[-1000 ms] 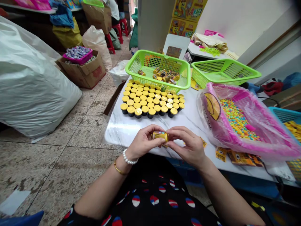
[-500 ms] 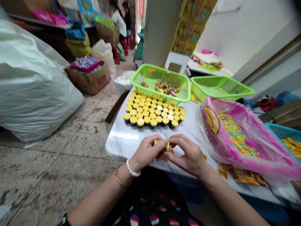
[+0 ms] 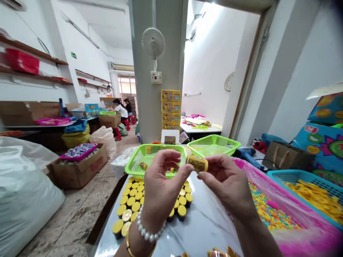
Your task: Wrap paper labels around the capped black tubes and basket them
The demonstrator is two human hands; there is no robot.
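A small candy tub [image 3: 197, 164] with a printed yellow wrapper and yellow ends is raised above the table, lying sideways. My right hand [image 3: 230, 182] pinches its right end between thumb and fingers. My left hand [image 3: 163, 182], wearing a pearl bracelet and a gold bangle, is at the tub's other end; its thumb tip touches or nearly touches it, while the curved fingers stand apart from the thumb. Below my hands, rows of similar dark tubs with yellow lids [image 3: 131, 201] stand upright on the white marbled table [image 3: 203, 221], partly hidden by my left hand and wrist.
Behind the rows is a green basket [image 3: 131, 167] with a few wrapped tubs; another green basket [image 3: 214, 142] stands beyond. At right are a pink plastic-lined basket of colourful candies [image 3: 270, 210] and a blue basket [image 3: 276, 175] of yellow pieces. Printed wrappers [image 3: 218, 252] lie at the near edge.
Both hands have risen from the table's near edge with the tub. My left fingers have parted from it, and the right hand keeps its pinch. The view has tilted up.
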